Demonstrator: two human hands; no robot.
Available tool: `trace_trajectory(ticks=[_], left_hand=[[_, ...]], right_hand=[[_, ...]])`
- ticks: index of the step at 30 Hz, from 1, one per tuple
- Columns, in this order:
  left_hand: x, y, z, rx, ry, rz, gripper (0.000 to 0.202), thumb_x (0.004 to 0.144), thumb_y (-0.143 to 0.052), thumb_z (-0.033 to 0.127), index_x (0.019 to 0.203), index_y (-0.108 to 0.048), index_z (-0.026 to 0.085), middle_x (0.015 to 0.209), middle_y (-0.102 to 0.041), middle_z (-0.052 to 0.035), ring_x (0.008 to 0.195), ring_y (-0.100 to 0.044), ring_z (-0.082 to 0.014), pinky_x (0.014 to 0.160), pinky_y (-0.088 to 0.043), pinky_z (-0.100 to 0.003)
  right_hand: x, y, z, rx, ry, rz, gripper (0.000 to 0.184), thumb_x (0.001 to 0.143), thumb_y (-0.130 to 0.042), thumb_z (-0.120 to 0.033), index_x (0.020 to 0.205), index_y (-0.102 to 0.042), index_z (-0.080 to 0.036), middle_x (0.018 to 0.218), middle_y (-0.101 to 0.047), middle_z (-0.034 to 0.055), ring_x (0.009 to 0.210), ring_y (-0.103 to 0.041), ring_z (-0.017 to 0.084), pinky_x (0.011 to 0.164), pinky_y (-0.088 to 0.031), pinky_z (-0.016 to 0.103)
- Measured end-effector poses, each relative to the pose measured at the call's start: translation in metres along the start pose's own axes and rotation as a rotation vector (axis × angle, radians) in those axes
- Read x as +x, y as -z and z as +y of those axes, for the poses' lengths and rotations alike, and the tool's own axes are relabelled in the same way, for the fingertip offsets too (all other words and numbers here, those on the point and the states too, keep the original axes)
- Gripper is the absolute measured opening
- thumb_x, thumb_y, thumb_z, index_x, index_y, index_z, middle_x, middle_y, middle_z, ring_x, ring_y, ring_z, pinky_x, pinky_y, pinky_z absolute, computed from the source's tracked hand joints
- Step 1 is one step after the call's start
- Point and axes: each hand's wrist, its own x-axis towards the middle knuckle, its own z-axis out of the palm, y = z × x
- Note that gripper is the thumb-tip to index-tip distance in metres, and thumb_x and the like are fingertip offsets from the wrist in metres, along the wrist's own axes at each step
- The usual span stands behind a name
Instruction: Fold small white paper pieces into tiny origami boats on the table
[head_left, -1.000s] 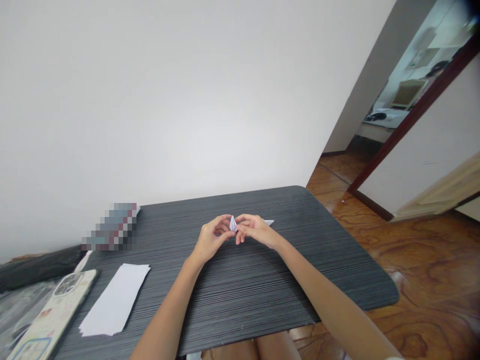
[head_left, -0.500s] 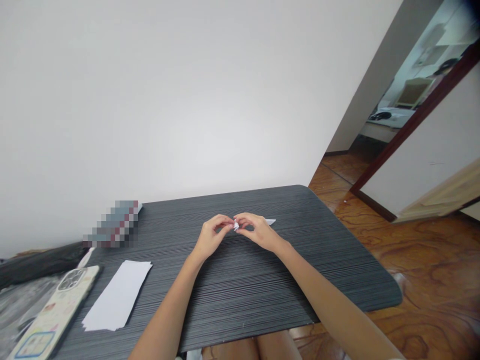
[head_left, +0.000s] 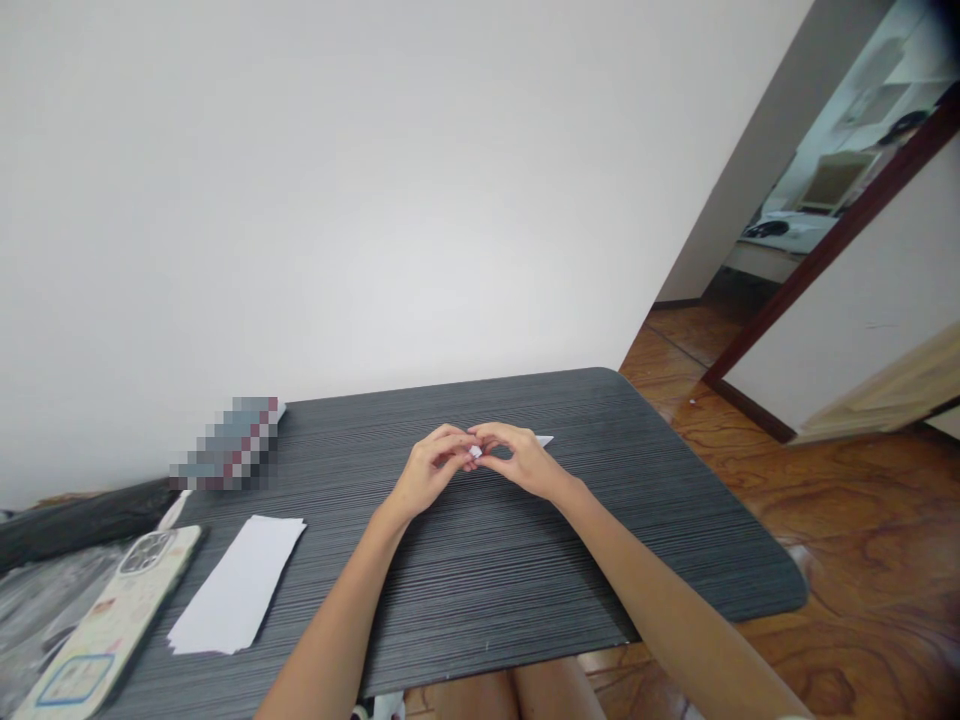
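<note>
A small folded piece of white paper (head_left: pixel 475 452) is pinched between the fingertips of both hands, above the middle of the dark table. My left hand (head_left: pixel 433 468) grips it from the left, thumb and fingers closed. From the right, my right hand (head_left: pixel 519 460) pinches it between thumb and fingers. Most of the paper is hidden by the fingertips, so its exact shape cannot be made out. Just beyond my right hand, a pointed white paper piece (head_left: pixel 544 440) shows, partly covered by the hand.
A stack of white paper sheets (head_left: pixel 238 585) lies at the table's left. Beside it is a phone in a decorated case (head_left: pixel 112 620). A blurred-out box-like object (head_left: pixel 232 445) sits at the back left corner. The dark striped table (head_left: pixel 645 480) meets a white wall behind.
The fingertips have shifted slightly around the small paper, and it now shows a different side. Both hands stay at nearly the same place.
</note>
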Motion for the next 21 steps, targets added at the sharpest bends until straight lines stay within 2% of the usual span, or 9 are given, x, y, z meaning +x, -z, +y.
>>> trace_trajectory(ticks=[6, 13, 21], left_hand=[[-0.0011, -0.0012, 0.0016, -0.005, 0.002, -0.003, 0.018, 0.078, -0.050, 0.028, 0.086, -0.061, 0.015, 0.091, -0.051, -0.0068, 0.065, -0.058, -0.0108, 0.062, -0.052, -0.027], [-0.0017, -0.0014, 0.0008, 0.011, -0.013, 0.036, 0.019, 0.077, -0.052, 0.029, 0.085, -0.062, 0.015, 0.093, -0.052, -0.0072, 0.068, -0.059, -0.0121, 0.064, -0.053, -0.028], [-0.0022, -0.0001, 0.0000, 0.032, -0.003, 0.000, 0.017, 0.077, -0.053, 0.027, 0.084, -0.060, 0.014, 0.094, -0.049, -0.0076, 0.066, -0.059, -0.0110, 0.063, -0.052, -0.026]], right_hand=[[0.0007, 0.0002, -0.0034, 0.046, -0.017, -0.035, 0.022, 0.072, -0.058, -0.023, 0.094, -0.057, -0.018, 0.098, -0.059, 0.0061, 0.080, -0.059, 0.016, 0.076, -0.050, 0.032], [0.0004, -0.0002, -0.0023, 0.127, -0.035, -0.025, 0.025, 0.070, -0.060, -0.027, 0.094, -0.057, -0.018, 0.099, -0.059, 0.0056, 0.081, -0.060, 0.016, 0.079, -0.051, 0.033], [0.0013, 0.0019, -0.0052, 0.057, 0.016, -0.065, 0.019, 0.072, -0.059, -0.027, 0.088, -0.059, -0.017, 0.102, -0.056, 0.0066, 0.083, -0.057, 0.016, 0.078, -0.049, 0.031]])
